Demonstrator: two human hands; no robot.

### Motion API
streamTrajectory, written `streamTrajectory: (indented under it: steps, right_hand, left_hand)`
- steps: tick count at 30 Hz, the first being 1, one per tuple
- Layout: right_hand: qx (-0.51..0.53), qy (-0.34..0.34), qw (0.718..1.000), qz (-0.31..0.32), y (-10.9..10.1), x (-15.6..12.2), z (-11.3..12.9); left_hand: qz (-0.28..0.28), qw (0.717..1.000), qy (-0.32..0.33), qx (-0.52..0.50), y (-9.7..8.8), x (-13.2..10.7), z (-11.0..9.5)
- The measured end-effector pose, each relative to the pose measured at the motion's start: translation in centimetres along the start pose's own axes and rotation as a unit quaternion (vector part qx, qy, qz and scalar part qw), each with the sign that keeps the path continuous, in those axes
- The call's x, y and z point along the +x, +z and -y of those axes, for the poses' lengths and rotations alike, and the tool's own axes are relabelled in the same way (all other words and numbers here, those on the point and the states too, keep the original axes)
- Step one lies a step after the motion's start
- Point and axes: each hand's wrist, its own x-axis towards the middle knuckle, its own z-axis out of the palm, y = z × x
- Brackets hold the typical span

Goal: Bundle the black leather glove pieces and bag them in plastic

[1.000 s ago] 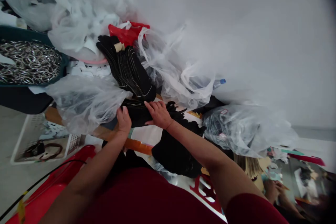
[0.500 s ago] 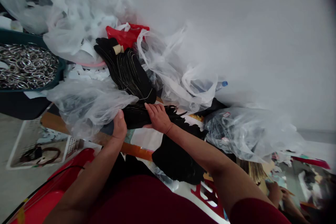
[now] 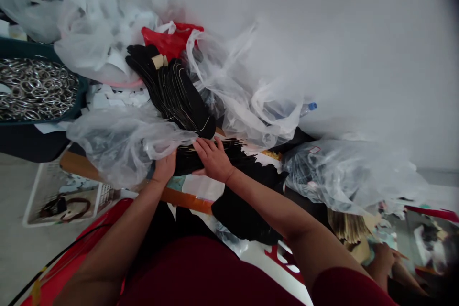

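My left hand and my right hand both grip a flat stack of black fabric pieces at the front of a cluttered table. The left hand holds its near left end, partly under a clear plastic bag. The right hand's fingers curl over the stack's top edge. Just beyond lies a second fanned pile of black cut pieces with pale stitch lines and a small beige roll on top.
A dark teal tub of metal rings stands at the left. Clear bags crowd the right and back, with a red bag. Another person's hand shows at lower right. A red plastic stool is below left.
The left hand has slid forward along the black stack, further under the clear bag. The right hand has stayed on the stack. The view has shifted slightly.
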Motion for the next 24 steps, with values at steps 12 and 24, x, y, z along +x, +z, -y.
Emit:
streamTrajectory:
  steps: [12, 24]
  right_hand:
    - [0.018, -0.007, 0.999, -0.027, 0.9, -0.5, 1.6]
    - [0.013, 0.007, 1.0, -0.017, 0.6, -0.5, 1.7]
  left_hand:
    - [-0.075, 0.995, 0.063, -0.003, -0.2, -2.4, -2.8]
    - [-0.011, 0.998, 0.054, 0.01, -1.7, -1.3, -4.0]
